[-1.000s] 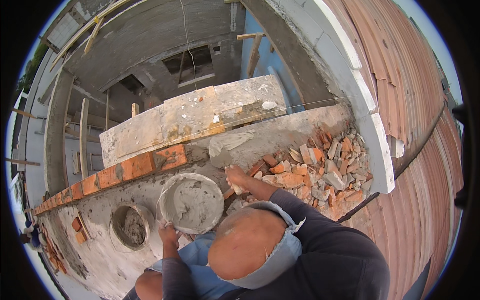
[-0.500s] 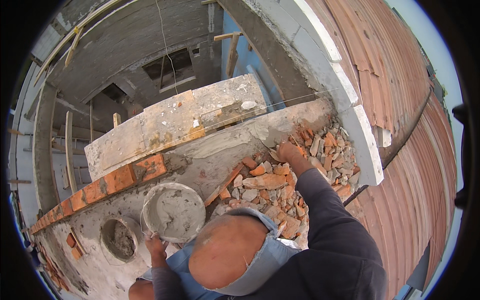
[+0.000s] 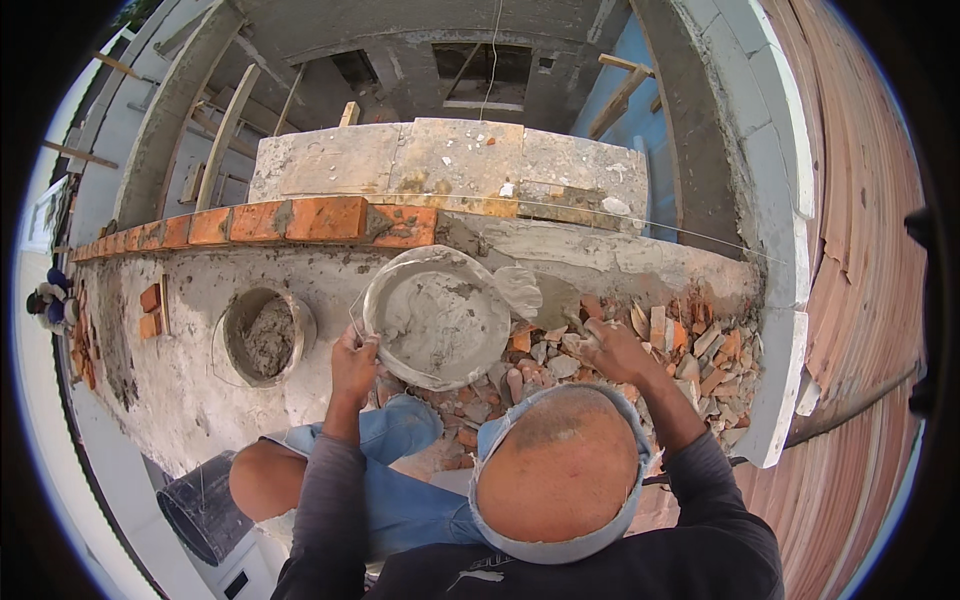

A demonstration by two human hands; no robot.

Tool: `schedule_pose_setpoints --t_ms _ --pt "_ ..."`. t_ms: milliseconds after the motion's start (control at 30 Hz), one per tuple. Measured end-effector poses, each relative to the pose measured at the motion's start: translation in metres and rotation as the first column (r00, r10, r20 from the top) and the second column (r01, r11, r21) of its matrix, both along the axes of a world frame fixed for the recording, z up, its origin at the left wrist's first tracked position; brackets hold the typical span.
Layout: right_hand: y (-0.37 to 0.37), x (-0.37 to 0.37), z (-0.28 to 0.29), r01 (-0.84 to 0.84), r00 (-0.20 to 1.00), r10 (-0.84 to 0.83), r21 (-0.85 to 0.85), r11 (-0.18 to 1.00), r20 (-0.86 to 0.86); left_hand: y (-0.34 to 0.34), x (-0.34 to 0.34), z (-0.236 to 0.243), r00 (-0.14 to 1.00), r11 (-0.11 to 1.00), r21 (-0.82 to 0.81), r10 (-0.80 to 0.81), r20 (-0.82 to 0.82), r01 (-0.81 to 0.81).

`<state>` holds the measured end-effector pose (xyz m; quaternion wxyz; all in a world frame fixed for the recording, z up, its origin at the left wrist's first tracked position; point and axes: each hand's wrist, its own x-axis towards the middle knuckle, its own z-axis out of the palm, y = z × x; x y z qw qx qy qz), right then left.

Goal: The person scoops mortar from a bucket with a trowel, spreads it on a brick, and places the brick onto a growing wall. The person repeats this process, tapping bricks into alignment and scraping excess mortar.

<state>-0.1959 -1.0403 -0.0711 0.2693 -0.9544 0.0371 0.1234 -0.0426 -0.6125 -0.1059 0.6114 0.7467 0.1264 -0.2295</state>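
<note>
My left hand (image 3: pixel 355 362) is closed on the thin wire handle (image 3: pixel 357 318) at the left side of a round bucket (image 3: pixel 378 352). Wet grey mortar (image 3: pixel 435 315) fills much of this bucket. In my right hand (image 3: pixel 612 350) is a trowel (image 3: pixel 556 307), its blade pointing left toward the bucket's rim. A pale lump of wet mortar (image 3: pixel 518 291) shows at the blade's far end, beside the rim. Broken brick rubble (image 3: pixel 712 365) lies under and to the right of my right hand.
A row of orange bricks (image 3: pixel 325 219) runs left from behind the bucket, with a string line (image 3: pixel 690 228) above the ledge. A second bucket (image 3: pixel 300 310) of mortar stands left. Boards (image 3: pixel 450 160) lie beyond. A block wall (image 3: pixel 785 390) and metal roofing (image 3: pixel 860 300) border the right.
The view has turned rightward and shifted. My right hand has come out of the rubble toward the bucket, and the trowel blade with mortar now shows. My left hand stays at the bucket's handle.
</note>
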Motion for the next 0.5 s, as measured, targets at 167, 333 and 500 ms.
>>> schedule_pose_setpoints --t_ms 167,333,500 --pt "0.080 0.070 0.023 -0.233 0.961 0.192 -0.211 0.949 -0.197 -0.051 -0.001 0.033 0.994 0.990 0.099 -0.107 0.014 0.105" --pt "0.087 0.079 0.018 -0.488 0.810 0.463 0.024 0.872 -0.361 -0.065 -0.007 0.033 0.987 0.982 0.139 -0.140 0.082 0.128" --pt "0.033 0.062 0.004 -0.161 0.858 0.357 0.467 0.870 -0.370 -0.059 -0.002 0.031 0.990 0.989 0.072 -0.135 0.028 0.133"
